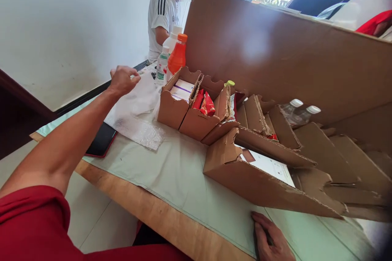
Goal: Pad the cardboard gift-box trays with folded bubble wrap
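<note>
Pale cloth (171, 175) covers the wooden table, with free room at its near edge. My left hand (122, 80) is pinching the bubble wrap (137, 110) far left, just beside the cardboard boxes (190, 108). My right hand (271, 240) lies flat and released on the cloth, near the closest box.

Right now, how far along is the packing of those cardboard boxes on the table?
Partly there. Two open boxes hold goods: white packs in one box, red packets in the next. In hand: the left hand is closed at the clear plastic wrap; the right hand rests flat on the table. The nearest carton looks unclosed, and further cartons look empty.
</note>
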The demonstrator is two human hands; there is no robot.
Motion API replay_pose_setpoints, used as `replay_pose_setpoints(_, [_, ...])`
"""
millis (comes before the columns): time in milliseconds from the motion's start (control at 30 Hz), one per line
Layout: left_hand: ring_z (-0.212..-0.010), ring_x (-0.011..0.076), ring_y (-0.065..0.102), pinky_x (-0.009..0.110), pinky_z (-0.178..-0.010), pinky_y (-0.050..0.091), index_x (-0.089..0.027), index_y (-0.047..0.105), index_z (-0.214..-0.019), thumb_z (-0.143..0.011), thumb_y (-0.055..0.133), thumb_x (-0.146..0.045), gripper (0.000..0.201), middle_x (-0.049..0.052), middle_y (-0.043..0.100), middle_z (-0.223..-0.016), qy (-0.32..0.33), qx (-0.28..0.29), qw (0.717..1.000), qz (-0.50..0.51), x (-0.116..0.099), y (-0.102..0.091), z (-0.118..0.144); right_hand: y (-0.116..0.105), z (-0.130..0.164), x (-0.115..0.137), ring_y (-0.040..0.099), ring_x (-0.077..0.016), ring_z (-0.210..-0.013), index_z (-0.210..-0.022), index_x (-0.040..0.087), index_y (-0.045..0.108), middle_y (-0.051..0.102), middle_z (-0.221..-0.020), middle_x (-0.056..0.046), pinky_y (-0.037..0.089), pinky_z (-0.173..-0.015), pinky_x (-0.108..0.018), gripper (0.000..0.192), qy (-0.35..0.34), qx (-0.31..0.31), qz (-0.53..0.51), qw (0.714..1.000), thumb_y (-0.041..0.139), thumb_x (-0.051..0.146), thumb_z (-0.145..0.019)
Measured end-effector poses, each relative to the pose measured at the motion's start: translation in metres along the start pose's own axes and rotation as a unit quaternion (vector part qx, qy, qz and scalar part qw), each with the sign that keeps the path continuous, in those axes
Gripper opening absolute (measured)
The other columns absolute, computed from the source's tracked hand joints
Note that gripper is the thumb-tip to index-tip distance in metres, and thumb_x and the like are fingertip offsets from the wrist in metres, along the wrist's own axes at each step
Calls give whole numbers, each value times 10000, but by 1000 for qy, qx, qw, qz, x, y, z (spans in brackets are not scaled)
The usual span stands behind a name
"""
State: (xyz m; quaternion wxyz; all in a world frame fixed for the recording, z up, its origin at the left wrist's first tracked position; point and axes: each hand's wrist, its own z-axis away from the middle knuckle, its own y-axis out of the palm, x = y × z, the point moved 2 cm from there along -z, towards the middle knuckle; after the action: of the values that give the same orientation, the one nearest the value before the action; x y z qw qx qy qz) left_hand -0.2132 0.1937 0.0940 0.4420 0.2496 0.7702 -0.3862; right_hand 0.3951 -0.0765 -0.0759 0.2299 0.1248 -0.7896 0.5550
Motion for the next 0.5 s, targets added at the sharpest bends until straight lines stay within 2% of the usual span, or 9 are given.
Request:
replay_pose_setpoints(100, [-852, 175, 576, 357, -865, 491, -135, 684, -831, -814, 709, -202, 73, -17, 643, -750, -24, 59, 998, -11, -20, 4, 2, 0, 1, 3, 746, -309, -979, -939, 198, 785, 800, -1014, -109, 582, -943, -469, 449, -9, -4, -7, 1000, 522, 555, -871])
replay_pose_setpoints(167, [-783, 119, 565, 299, -767, 496, -68, 677, -966, -897, 629, -219, 173, -6, 693, -826, -29, 60, 997, 25, -36, 3, 1, 0, 1, 4, 746, -308, -973, -933, 198, 783, 798, -1007, -110, 583, -947, -476, 442, -15, -9, -12, 1000, 518, 547, -876])
replay_pose_setpoints(233, [-834, 98, 617, 261, -728, 495, -6, 633, -1087, -941, 559, -214, 265, 45, 739, -1009, -27, 52, 997, 49, -53, -2, 2, 0, 1, 4, 747, -309, -977, -932, 199, 781, 797, -1006, -110, 582, -954, -482, 434, -21, -13, -17, 1000, 517, 540, -881])
replay_pose_setpoints(300, [-1027, 141, 679, 254, -745, 501, 45, 558, -1209, -967, 488, -221, 366, 104, 710, -1229, -21, 59, 995, 76, -72, -11, 7, 0, 1, 4, 747, -312, -980, -930, 197, 780, 797, -1003, -113, 579, -961, -491, 425, -26, -13, -22, 999, 519, 529, -885])
replay_pose_setpoints(367, [-1286, 226, 616, 292, -803, 512, 53, 462, -1328, -995, 377, -243, 454, 130, 595, -1445, 5, 85, 988, 129, -93, -25, 23, 0, 1, 7, 746, -313, -985, -933, 193, 778, 795, -1001, -117, 578, -964, -497, 409, -30, -17, -33, 999, 524, 511, -891])
replay_pose_setpoints(433, [-1429, 307, 492, 385, -872, 523, 23, 412, -1401, -1003, 297, -262, 503, 121, 459, -1587, 57, 128, 973, 183, -113, -41, 51, -1, 6, 17, 744, -308, -998, -946, 193, 772, 792, -1018, -120, 576, -968, -492, 378, -29, -30, -55, 998, 537, 486, -906])
replay_pose_setpoints(500, [-1433, 403, 467, 546, -908, 528, -1, 444, -1417, -996, 265, -292, 542, 124, 423, -1614, 122, 162, 959, 197, -130, -54, 92, -3, 15, 37, 739, -291, -1023, -961, 203, 764, 787, -1052, -115, 570, -981, -468, 320, -32, -37, -101, 994, 566, 452, -932])
